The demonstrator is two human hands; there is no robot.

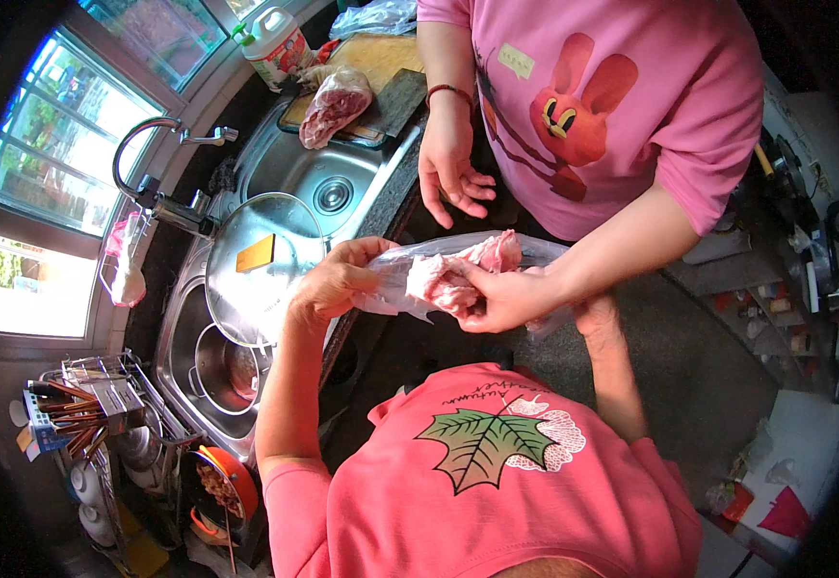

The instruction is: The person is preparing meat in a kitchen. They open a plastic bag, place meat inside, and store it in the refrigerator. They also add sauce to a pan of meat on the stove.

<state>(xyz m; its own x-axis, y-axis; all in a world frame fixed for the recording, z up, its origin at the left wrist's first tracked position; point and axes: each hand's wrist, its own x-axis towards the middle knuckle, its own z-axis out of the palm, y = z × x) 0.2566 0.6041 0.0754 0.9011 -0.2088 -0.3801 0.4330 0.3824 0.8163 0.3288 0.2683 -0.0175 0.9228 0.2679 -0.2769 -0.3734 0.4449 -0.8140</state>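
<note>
My left hand [344, 274] pinches the left rim of a clear plastic bag [394, 278]. My right hand [596, 314] is at the bag's right side, its fingers hidden behind another person's forearm and the bag. Over the bag, that person's hand [510, 296] grips pieces of raw pale pink meat [448, 282]; more meat shows under the plastic near that wrist. Their other hand [455, 180] hangs above the bag, fingers loosely curled. A large raw meat piece [336, 105], partly in plastic, lies on a cutting board beside a cleaver blade [399, 105].
A double steel sink [351, 162] with faucet [174, 209] runs along the left, a glass lid [264, 303] across its divider and a pot [228, 368] in the near basin. A dish rack, chopsticks and an orange pan [246, 491] stand lower left. The other person stands opposite.
</note>
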